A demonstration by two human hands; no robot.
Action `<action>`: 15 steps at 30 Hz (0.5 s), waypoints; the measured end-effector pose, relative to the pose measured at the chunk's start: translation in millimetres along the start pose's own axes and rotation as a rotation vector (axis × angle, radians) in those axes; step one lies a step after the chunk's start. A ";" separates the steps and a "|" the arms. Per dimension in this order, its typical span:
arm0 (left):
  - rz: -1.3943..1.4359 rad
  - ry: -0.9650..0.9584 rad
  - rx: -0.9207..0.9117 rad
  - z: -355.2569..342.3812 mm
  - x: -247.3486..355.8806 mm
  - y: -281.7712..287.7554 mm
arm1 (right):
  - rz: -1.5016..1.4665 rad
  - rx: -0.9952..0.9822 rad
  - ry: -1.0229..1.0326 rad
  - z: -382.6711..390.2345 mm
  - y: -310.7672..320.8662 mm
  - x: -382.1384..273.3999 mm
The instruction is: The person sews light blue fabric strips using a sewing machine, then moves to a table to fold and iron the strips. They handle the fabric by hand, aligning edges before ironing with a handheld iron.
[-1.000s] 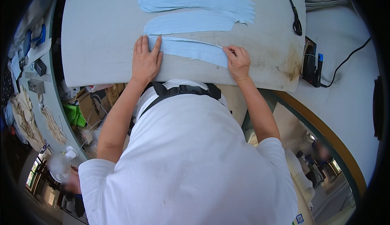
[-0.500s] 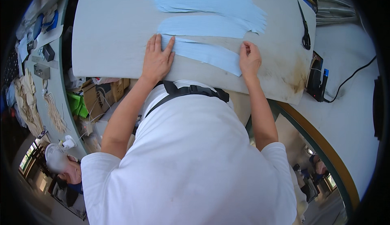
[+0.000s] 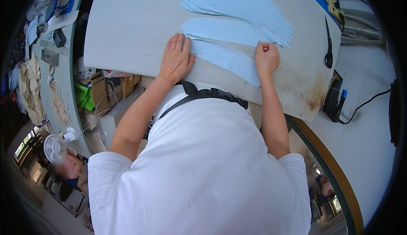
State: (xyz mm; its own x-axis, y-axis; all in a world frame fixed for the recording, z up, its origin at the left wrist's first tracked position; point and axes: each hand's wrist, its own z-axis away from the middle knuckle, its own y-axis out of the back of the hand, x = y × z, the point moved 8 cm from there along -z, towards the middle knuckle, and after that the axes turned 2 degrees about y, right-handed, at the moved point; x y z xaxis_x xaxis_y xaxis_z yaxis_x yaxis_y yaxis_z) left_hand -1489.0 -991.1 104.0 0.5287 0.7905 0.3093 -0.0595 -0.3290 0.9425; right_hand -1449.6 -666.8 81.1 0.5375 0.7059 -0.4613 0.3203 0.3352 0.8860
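Three groups of light blue fabric pieces lie on the pale worktable [image 3: 127, 27]. The far one is a fanned stack [image 3: 237, 8]. Below it lies a middle strip [image 3: 224, 29], and a narrower near strip [image 3: 229, 61] slants down to the right. My left hand [image 3: 177, 59] rests flat, fingers outstretched, at the left ends of the middle and near strips. At the right end of the middle strip my right hand [image 3: 267, 59] has its fingers curled in a pinch on the strip's edge; the fingertips partly hide that edge.
Black scissors [image 3: 328, 48] lie at the table's right side. Beyond the right edge stands a black device [image 3: 334, 97] with a cord. On the left are a side table [image 3: 63, 74] with small boxes, a cardboard box [image 3: 106, 93], a white fan [image 3: 55, 147] and a seated person.
My right hand has moved from the near strip's right end up to the middle strip's right end. My left hand stays flat at the left ends. The whole view has shifted slightly.
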 end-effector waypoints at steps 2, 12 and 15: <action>0.019 -0.001 0.009 -0.7 -1.5 0.7 | -0.115 0.016 -0.069 1.9 -1.6 5.9; 0.025 0.035 -0.018 -4.2 -4.0 1.7 | -0.028 0.027 -0.108 10.7 13.7 1.9; 0.020 0.034 -0.024 -4.9 -4.3 1.7 | 0.037 -0.025 -0.107 10.2 10.7 -7.2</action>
State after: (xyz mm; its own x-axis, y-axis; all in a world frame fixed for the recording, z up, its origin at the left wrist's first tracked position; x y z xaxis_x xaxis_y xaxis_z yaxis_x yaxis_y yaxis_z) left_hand -1495.5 -992.5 104.9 0.4986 0.8010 0.3314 -0.0900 -0.3325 0.9388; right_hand -1442.1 -674.7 93.5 0.6293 0.6475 -0.4298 0.2804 0.3267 0.9026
